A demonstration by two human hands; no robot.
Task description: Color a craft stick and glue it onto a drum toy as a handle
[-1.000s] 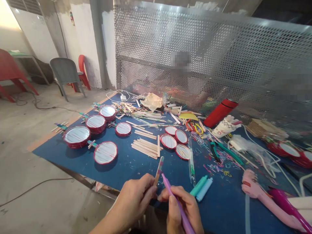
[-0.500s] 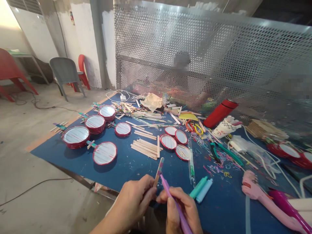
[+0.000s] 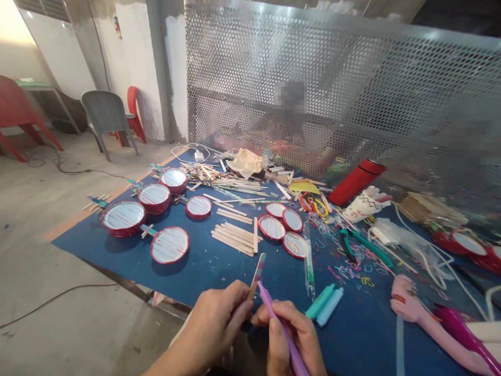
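Pinched in my left hand (image 3: 223, 318) is a wooden craft stick (image 3: 257, 274), held tilted upward; its upper part is coloured in teal and purple bands. My right hand (image 3: 295, 334) grips a purple marker (image 3: 279, 324), whose tip meets the stick's edge below the coloured part. Just right of my right hand, a teal marker (image 3: 320, 301) and a light blue marker (image 3: 330, 307) lie side by side on the blue tabletop (image 3: 219, 271). Beyond my hands is a group of plain craft sticks (image 3: 233, 240).
Several red-rimmed round pieces with stick necks, one a small banjo-like disc (image 3: 169, 245), stand at left. Teal-handled pliers (image 3: 368, 248), loose rubber bands (image 3: 354, 266), a red bottle (image 3: 357, 181) and a paper cup (image 3: 364, 203) are at right. A perforated metal panel (image 3: 242, 68) borders the back.
The whole view has shifted very slightly, with the table things a little further right. Both hands keep the same hold, the marker tip still against the stick.
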